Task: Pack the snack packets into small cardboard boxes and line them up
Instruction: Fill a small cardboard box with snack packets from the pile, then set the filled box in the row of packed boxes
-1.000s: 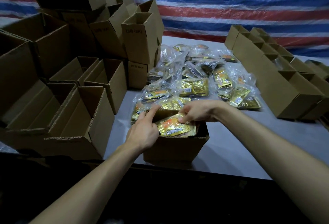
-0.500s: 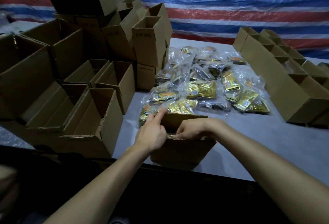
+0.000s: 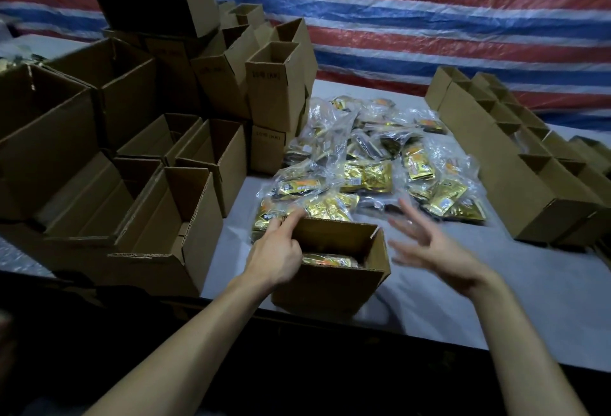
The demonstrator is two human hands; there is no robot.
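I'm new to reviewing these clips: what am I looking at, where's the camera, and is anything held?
No machine here: a person wears one camera on the head, looking down at their bare hands. The left hand holds the left wall of an open box with gold packets inside. The right hand is spread open beside it, holding nothing. On the table: a pile of bagged packets, empty boxes on the left, a row of boxes on the right.
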